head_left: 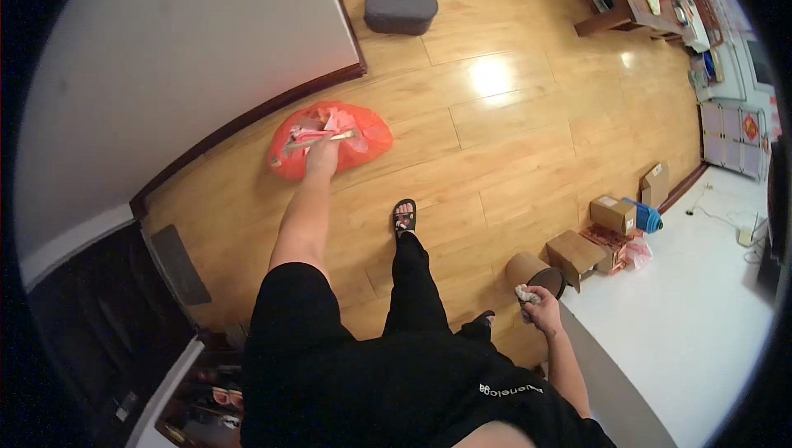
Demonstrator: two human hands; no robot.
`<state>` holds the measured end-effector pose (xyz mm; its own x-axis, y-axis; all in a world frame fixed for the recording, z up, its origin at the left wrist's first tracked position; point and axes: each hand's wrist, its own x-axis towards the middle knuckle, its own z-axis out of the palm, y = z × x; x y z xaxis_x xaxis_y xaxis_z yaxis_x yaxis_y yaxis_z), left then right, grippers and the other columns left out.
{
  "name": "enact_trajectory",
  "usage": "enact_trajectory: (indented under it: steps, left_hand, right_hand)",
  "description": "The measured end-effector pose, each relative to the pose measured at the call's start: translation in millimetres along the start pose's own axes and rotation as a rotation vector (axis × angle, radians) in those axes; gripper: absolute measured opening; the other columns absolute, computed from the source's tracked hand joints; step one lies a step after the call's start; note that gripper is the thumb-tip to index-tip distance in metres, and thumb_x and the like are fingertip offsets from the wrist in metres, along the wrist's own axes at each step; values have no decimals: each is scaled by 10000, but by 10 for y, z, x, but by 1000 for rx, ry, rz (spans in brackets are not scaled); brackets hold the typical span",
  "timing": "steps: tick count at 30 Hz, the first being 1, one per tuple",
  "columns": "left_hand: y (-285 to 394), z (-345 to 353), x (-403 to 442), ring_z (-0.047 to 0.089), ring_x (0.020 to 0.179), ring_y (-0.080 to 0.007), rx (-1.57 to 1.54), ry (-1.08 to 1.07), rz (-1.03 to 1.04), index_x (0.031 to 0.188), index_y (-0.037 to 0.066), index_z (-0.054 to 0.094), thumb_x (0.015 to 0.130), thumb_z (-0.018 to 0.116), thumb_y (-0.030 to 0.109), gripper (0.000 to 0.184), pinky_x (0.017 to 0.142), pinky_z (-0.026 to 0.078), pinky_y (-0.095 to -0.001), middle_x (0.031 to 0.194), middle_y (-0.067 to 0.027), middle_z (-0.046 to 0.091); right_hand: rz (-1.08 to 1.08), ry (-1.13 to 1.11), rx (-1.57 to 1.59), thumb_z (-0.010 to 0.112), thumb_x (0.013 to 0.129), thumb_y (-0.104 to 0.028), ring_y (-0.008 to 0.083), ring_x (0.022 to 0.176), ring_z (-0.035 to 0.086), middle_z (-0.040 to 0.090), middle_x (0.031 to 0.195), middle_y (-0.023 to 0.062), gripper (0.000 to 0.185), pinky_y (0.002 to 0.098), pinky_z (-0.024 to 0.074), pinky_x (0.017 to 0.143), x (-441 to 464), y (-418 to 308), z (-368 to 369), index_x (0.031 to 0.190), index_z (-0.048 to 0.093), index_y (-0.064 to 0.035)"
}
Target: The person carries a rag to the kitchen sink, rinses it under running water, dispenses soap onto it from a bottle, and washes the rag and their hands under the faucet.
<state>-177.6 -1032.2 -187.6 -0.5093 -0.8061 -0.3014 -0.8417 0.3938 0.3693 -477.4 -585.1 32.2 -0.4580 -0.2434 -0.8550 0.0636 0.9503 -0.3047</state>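
Note:
My left hand reaches into the open top of a red plastic bag on the wooden floor, its fingers closed round a flat, pale object that I cannot name. Other pinkish and white items show inside the bag. On the right, my right hand is closed on a crumpled whitish cloth or paper. It is above a brown cylindrical bin with a dark round top.
Cardboard boxes and a blue container line the white surface on the right. A grey stool stands beyond the wall corner, and a wooden table at the upper right. A dark mat lies left.

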Motion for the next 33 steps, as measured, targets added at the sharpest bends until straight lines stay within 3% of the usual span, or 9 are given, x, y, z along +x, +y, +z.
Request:
enact_trajectory:
  steps: [2,6,8,9,16,22,25,29,33]
  left_hand:
    - [-12,79,68,510,863,-332,-37,-3,-266,906,25,543,808,380,208,264,743,408,-421,950,-178,516]
    - [-188,371,-71,513,884,-309,70,-150,-16,906,51,565,776,432,202,240,763,404,-407,961,-167,528]
    - [123,161,-215,532,866,-290,208,-443,-5,900,75,578,739,478,185,220,746,418,-390,919,-150,558]
    - [164,224,-342,544,846,-275,107,-469,-75,886,91,590,717,502,190,215,735,426,-375,895,-134,573]
    - [850,601,-1559,576,748,-204,-205,-632,-232,791,119,634,694,570,312,226,690,441,-318,805,-80,610]
    - [1843,967,-2641,575,656,-201,-512,-716,-275,680,116,631,716,553,334,234,634,441,-309,672,-66,604]
    - [2436,1108,-3063,560,597,-202,-258,-684,74,621,128,623,725,525,341,257,577,430,-324,619,-72,585]
    - [3154,1260,-3513,577,634,-195,-37,-633,310,630,98,625,713,532,359,289,603,443,-321,653,-72,603]
    - [3725,1457,-3868,580,649,-201,-64,-725,251,640,63,624,729,517,386,352,631,445,-318,654,-88,604]
  right_hand:
    - [-129,54,-68,529,629,36,141,570,554,554,733,81,255,264,455,477,18,132,22,873,556,-34]
    - [23,56,54,525,627,55,140,565,549,553,743,76,255,260,448,475,-264,-215,72,865,554,-31]
    - [94,-19,265,519,622,70,134,553,541,551,732,67,272,250,440,467,-277,1,81,872,549,-30]
    - [-58,72,127,515,624,67,124,538,534,547,706,60,284,241,434,458,-302,124,106,889,542,-32]
    - [-17,201,363,485,621,50,88,528,479,512,678,22,263,219,397,450,-728,913,-2,863,543,-36]
    - [-13,277,628,504,648,52,103,541,505,548,716,45,259,215,409,461,-1010,2594,48,892,533,-30]
    - [63,385,766,526,654,50,117,566,525,562,732,56,259,227,423,470,-1431,3378,179,900,527,-32]
    - [188,586,1006,544,656,41,127,539,526,562,708,61,253,243,422,452,-1948,4720,626,891,515,-48]
    - [369,690,1258,568,656,6,134,506,518,539,660,57,173,264,411,408,-2483,5790,1389,820,538,-42]
